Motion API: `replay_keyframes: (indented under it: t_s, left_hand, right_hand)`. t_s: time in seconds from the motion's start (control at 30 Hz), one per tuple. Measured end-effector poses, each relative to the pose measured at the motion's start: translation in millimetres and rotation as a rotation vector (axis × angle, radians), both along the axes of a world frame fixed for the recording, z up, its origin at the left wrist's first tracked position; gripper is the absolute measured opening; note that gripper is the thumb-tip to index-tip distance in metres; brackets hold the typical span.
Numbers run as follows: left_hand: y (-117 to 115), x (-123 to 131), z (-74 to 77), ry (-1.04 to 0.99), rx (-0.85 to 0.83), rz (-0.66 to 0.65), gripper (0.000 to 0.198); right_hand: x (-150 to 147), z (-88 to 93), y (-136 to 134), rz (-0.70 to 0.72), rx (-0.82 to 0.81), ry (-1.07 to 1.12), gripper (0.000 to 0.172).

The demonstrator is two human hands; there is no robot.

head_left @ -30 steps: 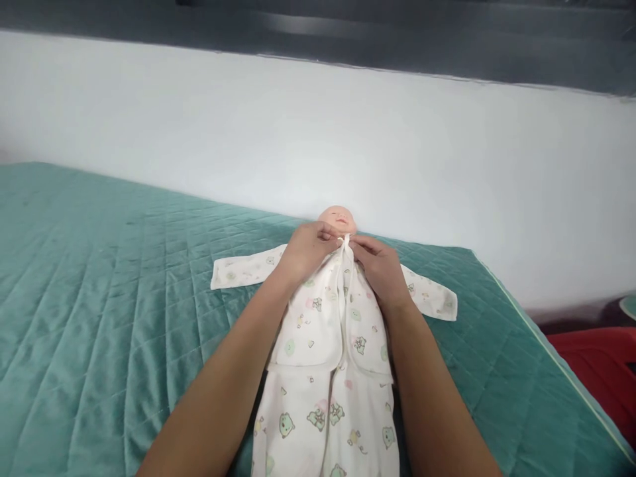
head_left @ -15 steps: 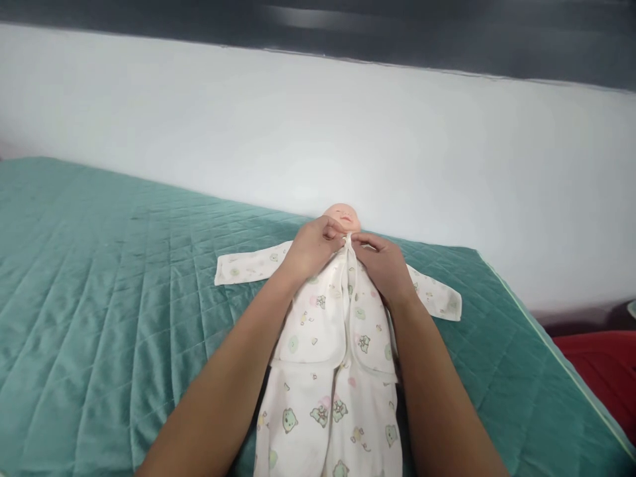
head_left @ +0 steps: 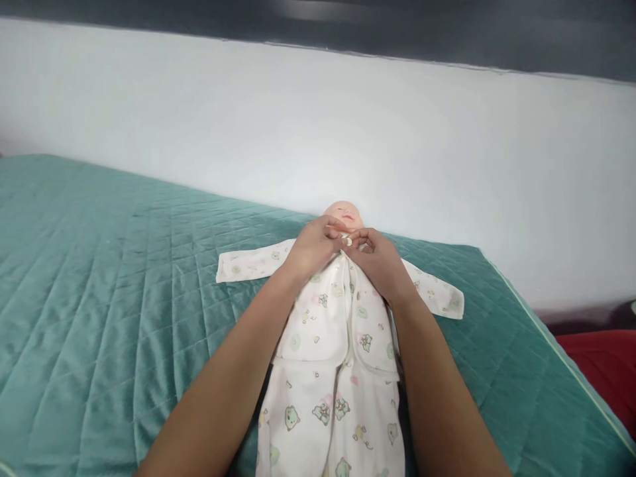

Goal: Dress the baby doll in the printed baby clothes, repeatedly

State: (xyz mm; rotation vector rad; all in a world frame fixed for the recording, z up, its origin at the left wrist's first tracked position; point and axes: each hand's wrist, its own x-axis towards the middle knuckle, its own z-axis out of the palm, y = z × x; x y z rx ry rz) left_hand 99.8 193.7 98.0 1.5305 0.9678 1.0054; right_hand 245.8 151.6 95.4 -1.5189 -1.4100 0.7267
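A baby doll lies on its back, its head toward the wall, in a white baby jacket with printed bears. Matching trousers cover its legs. At the neck, my left hand pinches one edge of the jacket's collar. My right hand pinches the other edge close beside it, and a small pale round spot, perhaps a button, shows between the fingertips. Below the hands the jacket's front edges run down side by side. Both sleeves stretch out sideways, partly hidden behind my hands.
A green quilted cover spreads under the doll, with its piped edge on the right. Behind it rises a white wall with a dark band on top. Something red, perhaps a chair, stands beyond the right edge.
My right hand has shifted slightly left, bringing its fingertips against those of my left hand at the collar. The cloth that stood up between them now lies lower.
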Motion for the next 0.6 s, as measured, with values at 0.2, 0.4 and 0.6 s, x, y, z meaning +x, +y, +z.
replay_keyframes:
  t_s: [0.2,0.4,0.6]
  left_hand:
    - [4.3,1.2,-2.9,0.181,0.150,0.045,0.019]
    - [7.7,3.4,-6.3,0.290,0.225,0.097,0.022]
    - [8.2,2.4,-6.0,0.285,0.255,0.093,0.020]
  right_hand:
    - [3.4,-5.0,2.8,-0.025,-0.017,-0.036,0.030]
    - [5.5,-6.7,3.0,-0.018,-0.024,0.000,0.029]
    - [7.7,-9.5,4.3,-0.015,-0.005,0.075,0.028]
